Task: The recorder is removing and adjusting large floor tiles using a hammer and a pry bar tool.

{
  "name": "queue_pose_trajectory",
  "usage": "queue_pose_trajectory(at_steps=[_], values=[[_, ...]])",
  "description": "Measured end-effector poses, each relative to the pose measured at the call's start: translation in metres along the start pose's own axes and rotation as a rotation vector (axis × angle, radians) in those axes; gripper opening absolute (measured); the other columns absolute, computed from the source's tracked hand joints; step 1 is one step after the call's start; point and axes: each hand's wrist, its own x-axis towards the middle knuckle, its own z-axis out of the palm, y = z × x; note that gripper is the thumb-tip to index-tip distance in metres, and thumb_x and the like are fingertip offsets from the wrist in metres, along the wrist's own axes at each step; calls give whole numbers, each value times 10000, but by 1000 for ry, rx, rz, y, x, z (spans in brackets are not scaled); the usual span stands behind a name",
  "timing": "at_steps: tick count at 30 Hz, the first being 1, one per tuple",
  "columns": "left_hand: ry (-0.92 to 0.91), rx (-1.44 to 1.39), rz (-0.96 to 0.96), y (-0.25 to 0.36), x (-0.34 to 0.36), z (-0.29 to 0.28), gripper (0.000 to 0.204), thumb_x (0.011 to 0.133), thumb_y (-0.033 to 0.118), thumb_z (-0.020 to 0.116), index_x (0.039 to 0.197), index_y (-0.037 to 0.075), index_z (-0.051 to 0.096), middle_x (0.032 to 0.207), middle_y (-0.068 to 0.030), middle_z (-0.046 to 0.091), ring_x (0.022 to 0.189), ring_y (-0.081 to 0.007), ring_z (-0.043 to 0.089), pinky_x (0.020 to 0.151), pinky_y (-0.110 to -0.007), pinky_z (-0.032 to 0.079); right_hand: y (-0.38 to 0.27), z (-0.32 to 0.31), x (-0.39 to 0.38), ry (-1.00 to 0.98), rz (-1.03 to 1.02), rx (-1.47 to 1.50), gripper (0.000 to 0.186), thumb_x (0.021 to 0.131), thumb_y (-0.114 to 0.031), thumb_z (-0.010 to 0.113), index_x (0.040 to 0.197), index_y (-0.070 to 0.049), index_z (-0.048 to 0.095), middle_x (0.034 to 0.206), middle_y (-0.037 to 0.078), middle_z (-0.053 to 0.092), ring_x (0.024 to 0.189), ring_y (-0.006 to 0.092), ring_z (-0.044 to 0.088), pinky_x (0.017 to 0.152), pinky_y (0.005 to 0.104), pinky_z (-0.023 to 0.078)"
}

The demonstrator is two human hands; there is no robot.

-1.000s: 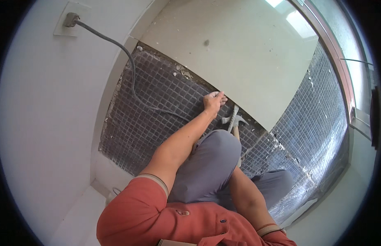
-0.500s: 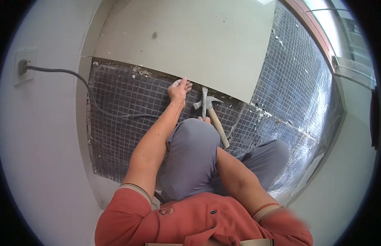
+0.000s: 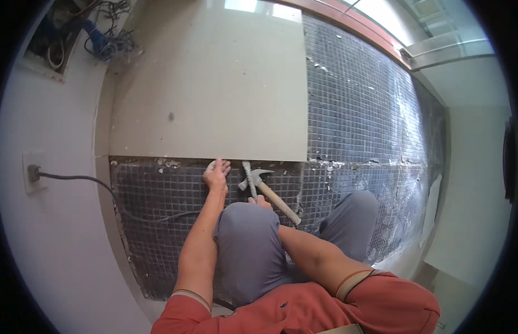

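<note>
A large beige floor tile (image 3: 214, 94) lies over the dark gridded floor. At its near edge is my left hand (image 3: 215, 176), fingertips against the edge and fingers somewhat apart, gripping nothing I can see. My right hand (image 3: 262, 202) shows only in part beyond my knee, its fingers closed round the near end of a ridged grey metal bar (image 3: 250, 182). The bar's far end meets the tile's edge; whether it reaches underneath is hidden. A claw hammer (image 3: 278, 202) with a wooden handle lies just right of the bar, its head beside it.
Bits of broken mortar (image 3: 169, 163) line the tile's near edge. A grey cable (image 3: 75, 177) runs from a wall socket (image 3: 34, 172) across the floor at left. Tangled wires (image 3: 106, 42) hang from a wall opening at far left. A red sill (image 3: 359, 25) borders the far right.
My view has turned and shifted, so the tile sits lower and straighter in it and the wall opening shows. Both hands stay at the tile's edge, the right still on the bar.
</note>
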Motion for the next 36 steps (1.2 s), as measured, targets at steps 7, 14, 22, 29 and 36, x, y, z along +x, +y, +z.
queue_pose_trajectory(at_steps=[7,14,22,29,36], values=[[-46,16,19,9,2,-1,230,920,168,570,1022,-38,572,926,-112,651,830,-208,663,735,-314,552,-14,-16,-2,-56,1,50,393,899,-411,498,971,-26,518,883,240,631,885,425,604,751,516,460],[-20,-7,-53,6,4,3,214,918,182,576,987,-19,549,890,-112,640,813,-217,665,706,-316,560,-21,-17,0,-22,-32,-19,388,893,-406,511,918,-21,555,875,230,632,890,415,605,759,510,461],[-9,-12,-43,1,10,-1,196,918,188,576,940,-6,559,874,-103,641,774,-203,664,659,-300,558,-21,-9,-4,-70,3,3,436,897,-453,481,948,-26,555,907,255,631,901,416,609,771,504,468],[33,4,-51,4,4,0,196,918,190,577,940,-4,563,881,-102,642,779,-205,659,660,-303,550,-19,-6,6,-76,23,-42,437,894,-459,485,958,-33,554,905,249,636,895,419,613,757,509,471],[4,-40,-36,-1,7,10,193,922,199,573,941,7,565,865,-88,635,762,-189,655,647,-282,541,-12,-7,11,-41,5,-52,444,884,-476,506,939,-38,553,872,237,643,867,404,626,733,507,476]])
